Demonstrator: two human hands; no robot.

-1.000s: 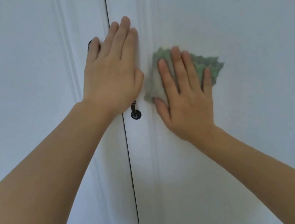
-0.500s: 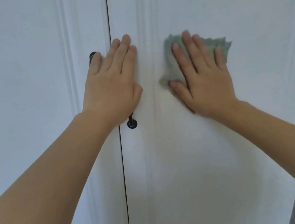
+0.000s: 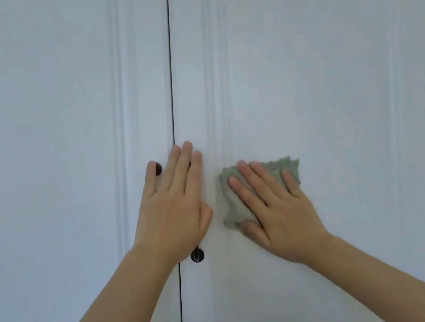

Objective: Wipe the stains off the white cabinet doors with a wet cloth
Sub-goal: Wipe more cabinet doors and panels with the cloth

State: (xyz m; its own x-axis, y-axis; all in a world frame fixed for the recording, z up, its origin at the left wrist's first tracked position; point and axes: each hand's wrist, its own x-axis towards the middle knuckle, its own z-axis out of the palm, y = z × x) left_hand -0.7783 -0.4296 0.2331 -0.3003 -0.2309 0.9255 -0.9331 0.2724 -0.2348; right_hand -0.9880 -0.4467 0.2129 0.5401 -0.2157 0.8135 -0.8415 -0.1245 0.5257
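From the head view, the left hand (image 3: 170, 210) lies flat with straight fingers across the seam where the two doors meet, grasping nothing; under it a dark handle (image 3: 197, 255) shows below the heel of the palm, and a second dark bit peeks out beside the little finger. Just to its right, apart from it by a narrow strip of bare door, the right hand (image 3: 276, 206) presses the green cloth (image 3: 234, 202) against the right cabinet door (image 3: 317, 71) — fingers extended and spread over the cloth, thumb at its lower edge, pinning it flat, not gripping it. The cloth sticks out past the fingertips and on the thumb side, crumpled and ragged at its edges. The left cabinet door (image 3: 31, 136) stretches away beyond the left hand. No stain is plain to see on either door at this sharpness. As for handling, the cloth looks soft, light and limp, so it will likely bunch or slide out from under the palm if pressure is uneven; a flat, broad press over its middle seems the sound hold, with the thumb catching the lower edge. Being wet, it probably clings a little to the painted surface — helpful, though it may drag and fold on fast strokes.
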